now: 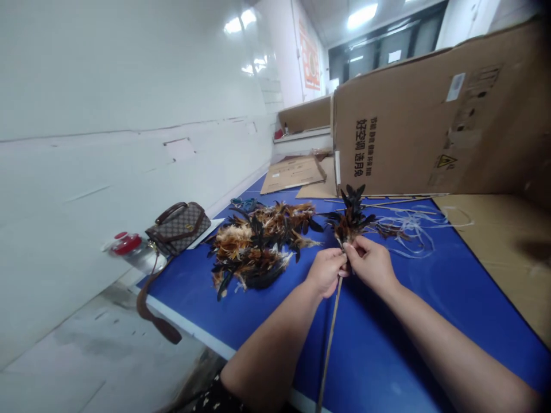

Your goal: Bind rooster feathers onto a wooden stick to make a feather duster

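Note:
A thin stick [330, 338] slants up from the table's front edge into my closed left hand [326, 272]. Dark and brown feathers [350, 218] fan out at the stick's upper end, above both hands. My right hand [372, 265] pinches at the base of these feathers, its thumb and fingers close against the left hand. The exact spot between the fingertips is partly hidden. Left of my hands lies a loose pile of brown, orange and black feathers [253, 244] on the blue tabletop [387, 344].
Pale plastic strips [415, 232] and thin sticks [387, 205] lie beyond my right hand. A large cardboard box [400, 126] stands at the back right, with flat cardboard [293, 174] beside it. A patterned handbag [183, 229] and red-capped bottle [135, 249] sit at the left edge.

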A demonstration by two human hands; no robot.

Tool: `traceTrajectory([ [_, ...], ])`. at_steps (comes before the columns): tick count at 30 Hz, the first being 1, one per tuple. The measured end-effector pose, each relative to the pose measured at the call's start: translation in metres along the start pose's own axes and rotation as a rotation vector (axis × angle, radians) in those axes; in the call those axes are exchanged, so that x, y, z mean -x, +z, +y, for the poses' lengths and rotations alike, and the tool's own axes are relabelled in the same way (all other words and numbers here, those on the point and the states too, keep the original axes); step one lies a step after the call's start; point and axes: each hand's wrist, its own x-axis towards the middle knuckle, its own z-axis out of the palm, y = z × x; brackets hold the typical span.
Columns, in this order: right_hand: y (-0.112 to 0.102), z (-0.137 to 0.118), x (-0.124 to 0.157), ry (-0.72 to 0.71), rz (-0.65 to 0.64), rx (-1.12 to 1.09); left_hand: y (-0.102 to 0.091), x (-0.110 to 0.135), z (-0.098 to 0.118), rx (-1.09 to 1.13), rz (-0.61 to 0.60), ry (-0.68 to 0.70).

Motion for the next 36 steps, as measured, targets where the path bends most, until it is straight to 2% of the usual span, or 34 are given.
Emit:
traceTrajectory([
  [9, -0.005, -0.001, -0.008, 0.042, -0.088, -0.043, -0.003, -0.001, 0.001, -0.071, 0.029, 0.022],
  [13, -0.006, -0.006, -0.008, 0.052, -0.09, -0.064, -0.002, -0.001, 0.003, 0.009, 0.009, 0.014],
  [15, -0.008, -0.01, -0.006, 0.04, -0.063, -0.093, -0.005, -0.001, 0.009, 0.105, -0.005, -0.001],
  [20, -0.018, -0.015, -0.003, 0.025, 0.125, -0.155, -0.017, -0.001, 0.03, 0.335, -0.053, -0.083],
  [23, -0.021, -0.015, -0.005, 0.036, 0.152, -0.205, -0.022, 0.0, 0.036, 0.41, -0.093, -0.131],
  [28, -0.019, -0.012, -0.009, 0.054, 0.083, -0.293, -0.019, 0.003, 0.028, 0.361, -0.154, -0.137],
  [31, -0.017, -0.006, -0.011, 0.013, 0.041, -0.253, -0.016, 0.003, 0.022, 0.278, -0.202, -0.115],
  [36, -0.019, 0.006, -0.017, -0.056, 0.004, -0.179, -0.015, 0.003, 0.017, 0.18, -0.187, -0.089],
])
